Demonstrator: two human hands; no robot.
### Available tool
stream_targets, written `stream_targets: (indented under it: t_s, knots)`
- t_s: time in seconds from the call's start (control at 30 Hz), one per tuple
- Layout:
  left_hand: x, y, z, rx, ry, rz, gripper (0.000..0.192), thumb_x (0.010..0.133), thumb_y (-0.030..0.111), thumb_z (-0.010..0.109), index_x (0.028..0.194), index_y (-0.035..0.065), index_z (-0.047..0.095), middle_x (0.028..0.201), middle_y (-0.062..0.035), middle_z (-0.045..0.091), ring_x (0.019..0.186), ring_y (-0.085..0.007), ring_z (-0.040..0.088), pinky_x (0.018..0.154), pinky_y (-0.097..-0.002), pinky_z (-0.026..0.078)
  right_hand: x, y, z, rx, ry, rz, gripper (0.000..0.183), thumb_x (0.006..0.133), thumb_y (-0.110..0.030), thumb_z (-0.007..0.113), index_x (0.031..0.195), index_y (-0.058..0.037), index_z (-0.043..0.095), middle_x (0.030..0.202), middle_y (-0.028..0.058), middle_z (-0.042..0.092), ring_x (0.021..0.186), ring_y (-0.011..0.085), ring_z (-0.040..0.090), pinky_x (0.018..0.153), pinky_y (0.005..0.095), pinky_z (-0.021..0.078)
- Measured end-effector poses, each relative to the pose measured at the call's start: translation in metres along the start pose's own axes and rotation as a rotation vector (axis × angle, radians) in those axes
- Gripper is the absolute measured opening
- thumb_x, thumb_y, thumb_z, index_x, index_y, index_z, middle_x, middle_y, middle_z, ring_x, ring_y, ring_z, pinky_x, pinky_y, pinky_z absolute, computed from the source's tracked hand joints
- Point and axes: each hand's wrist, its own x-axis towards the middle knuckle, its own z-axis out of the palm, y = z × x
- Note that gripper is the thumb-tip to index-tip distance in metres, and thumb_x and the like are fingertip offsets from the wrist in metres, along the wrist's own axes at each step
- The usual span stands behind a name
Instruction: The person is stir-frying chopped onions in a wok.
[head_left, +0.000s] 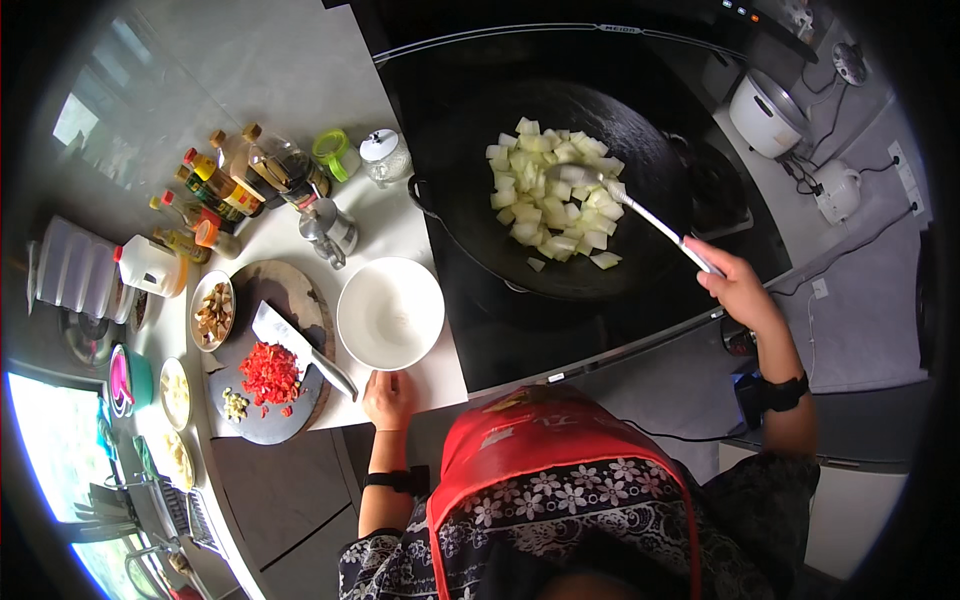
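My right hand (727, 285) grips the white handle of a metal cooking ladle (656, 219). The ladle's head lies among chopped pale-green vegetable pieces (555, 195) in a large black wok (630, 127) on the stove. My left hand (388, 400) is at the counter's front edge, fingers curled against the near side of a white bowl (391, 313). The bowl looks empty; its rim hides my fingertips, so a grip on it cannot be made out. Left of it, a cleaver (300, 345) lies on a round chopping board (307, 285) beside chopped red peppers (271, 373) and minced garlic (235, 405).
A plate of brown chopped pieces (214, 311) overlaps the board's left side. Sauce bottles (221, 184), a metal pot (328, 229) and a glass jar (385, 157) line the back. Two plates of pale food (175, 394) stand farther left. A rice cooker (769, 112) is right of the stove.
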Motion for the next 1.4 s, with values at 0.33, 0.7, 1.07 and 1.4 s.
stream_targets:
  t_s: [0.33, 0.7, 1.07, 1.4]
  knots:
    - [0.0, 0.005, -0.005, 0.026, -0.012, 0.007, 0.014, 0.075, 0.011, 0.058, 0.065, 0.0072, 0.05, 0.063, -0.0079, 0.053, 0.056, -0.0287, 0.053, 0.05, -0.0381, 0.042, 0.036, -0.029, 0.015, 0.418, -0.091, 0.388, 0.051, 0.091, -0.011, 0.042, 0.139, -0.0206, 0.027, 0.062, 0.0013, 0.042, 0.038, 0.0066, 0.034, 0.03, 0.0223, 0.0313]
    - [0.002, 0.004, -0.001, -0.018, 0.011, -0.004, 0.013, 0.074, 0.009, 0.059, 0.065, 0.0076, 0.05, 0.059, -0.0063, 0.051, 0.052, -0.027, 0.052, 0.046, -0.0366, 0.041, -0.032, -0.047, -0.026, 0.638, -0.328, 0.409, 0.056, 0.086, -0.004, 0.042, 0.139, -0.0157, 0.029, 0.06, 0.0018, 0.045, 0.037, 0.0045, 0.031, 0.032, 0.0197, 0.0284]
    - [0.002, -0.002, 0.0, -0.005, 0.009, 0.047, 0.014, 0.074, 0.009, 0.059, 0.064, 0.0072, 0.049, 0.059, -0.0074, 0.049, 0.053, -0.0278, 0.052, 0.047, -0.0377, 0.04, -0.016, -0.018, 0.012, -0.15, -0.05, -0.084, 0.051, 0.081, 0.004, 0.05, 0.129, -0.0121, 0.046, 0.119, 0.0051, 0.057, 0.096, 0.0128, 0.054, 0.085, 0.022, 0.0406]
    - [0.0, 0.0, -0.004, 0.007, -0.001, 0.028, 0.016, 0.075, 0.011, 0.059, 0.065, 0.0065, 0.049, 0.06, -0.0074, 0.051, 0.054, -0.0263, 0.052, 0.048, -0.0363, 0.041, 0.082, -0.049, 0.025, 0.021, 0.128, 0.083, 0.047, 0.086, -0.009, 0.05, 0.132, -0.0193, 0.043, 0.062, -0.0017, 0.045, 0.044, 0.0054, 0.037, 0.036, 0.0235, 0.0311]
